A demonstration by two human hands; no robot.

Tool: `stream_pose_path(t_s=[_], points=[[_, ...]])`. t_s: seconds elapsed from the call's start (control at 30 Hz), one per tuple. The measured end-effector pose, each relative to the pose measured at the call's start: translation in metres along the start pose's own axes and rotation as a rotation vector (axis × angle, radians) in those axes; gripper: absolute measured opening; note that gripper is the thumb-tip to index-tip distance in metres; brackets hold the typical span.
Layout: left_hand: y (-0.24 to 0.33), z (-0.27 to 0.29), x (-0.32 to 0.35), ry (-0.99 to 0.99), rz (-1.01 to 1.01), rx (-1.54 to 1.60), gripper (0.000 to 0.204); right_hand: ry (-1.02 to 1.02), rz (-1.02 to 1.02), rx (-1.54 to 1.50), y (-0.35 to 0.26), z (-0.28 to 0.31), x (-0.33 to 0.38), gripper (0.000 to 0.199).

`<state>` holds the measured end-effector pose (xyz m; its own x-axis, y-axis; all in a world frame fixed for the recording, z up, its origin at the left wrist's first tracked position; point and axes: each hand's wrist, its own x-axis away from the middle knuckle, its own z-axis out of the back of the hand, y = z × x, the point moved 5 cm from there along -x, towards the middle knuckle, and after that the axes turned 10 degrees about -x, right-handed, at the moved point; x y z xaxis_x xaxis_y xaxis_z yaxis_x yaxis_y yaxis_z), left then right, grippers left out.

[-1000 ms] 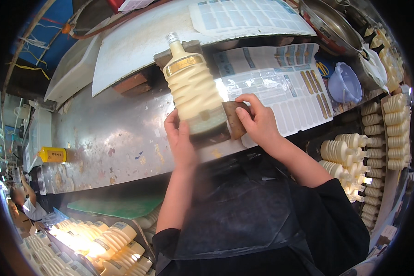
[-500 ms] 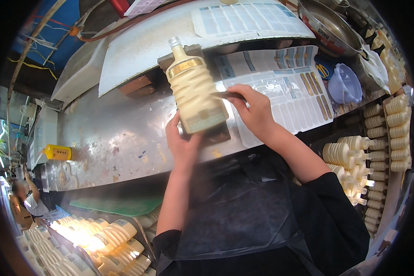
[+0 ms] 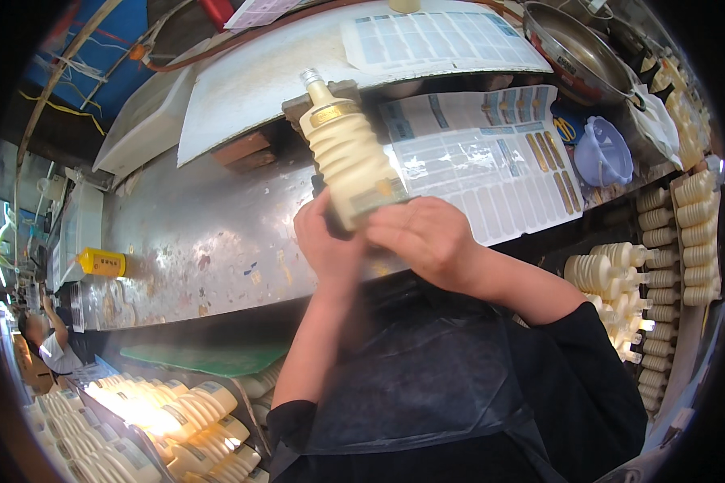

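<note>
A cream bottle (image 3: 353, 157) with wavy ridges, a clear neck and a gold band near its shoulder lies tilted on a dark stand (image 3: 296, 109), neck pointing away from me. My left hand (image 3: 328, 241) is closed round the left side of its base. My right hand (image 3: 428, 240) has its fingers pressed together at the lower right corner, over a greenish label (image 3: 370, 200). Something dark shows beside my left fingertips; I cannot make out what it is. The right fingertips are partly hidden against the bottle.
Label sheets (image 3: 491, 161) lie right of the bottle, with a lilac bucket (image 3: 604, 153) and a metal pan (image 3: 576, 56) beyond. A yellow bottle (image 3: 102, 262) lies far left on the metal table (image 3: 193, 241). Cream bottles (image 3: 193, 414) fill the lower left; more (image 3: 608, 274) stand right.
My right hand has moved down and left to the bottle's base. The dark flat tool it held no longer shows in it. The bottle is turned slightly.
</note>
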<state>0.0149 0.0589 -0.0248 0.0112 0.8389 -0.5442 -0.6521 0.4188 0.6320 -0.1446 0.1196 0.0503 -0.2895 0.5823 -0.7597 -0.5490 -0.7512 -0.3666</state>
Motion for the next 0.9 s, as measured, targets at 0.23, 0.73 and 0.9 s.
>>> stream_pose_path(t_s=[0.23, 0.73, 0.9], points=[[0.014, -0.001, -0.002, 0.048, -0.063, -0.104, 0.06, -0.055, 0.081, 0.123, -0.014, 0.0, -0.023, 0.017], [-0.001, 0.007, 0.002, -0.043, -0.024, -0.037, 0.069, 0.012, -0.628, -0.031, 0.049, 0.004, 0.004, 0.022], [-0.025, 0.005, 0.008, -0.127, 0.058, 0.027, 0.072, 0.109, -0.985, -0.312, 0.081, -0.01, 0.054, 0.023]])
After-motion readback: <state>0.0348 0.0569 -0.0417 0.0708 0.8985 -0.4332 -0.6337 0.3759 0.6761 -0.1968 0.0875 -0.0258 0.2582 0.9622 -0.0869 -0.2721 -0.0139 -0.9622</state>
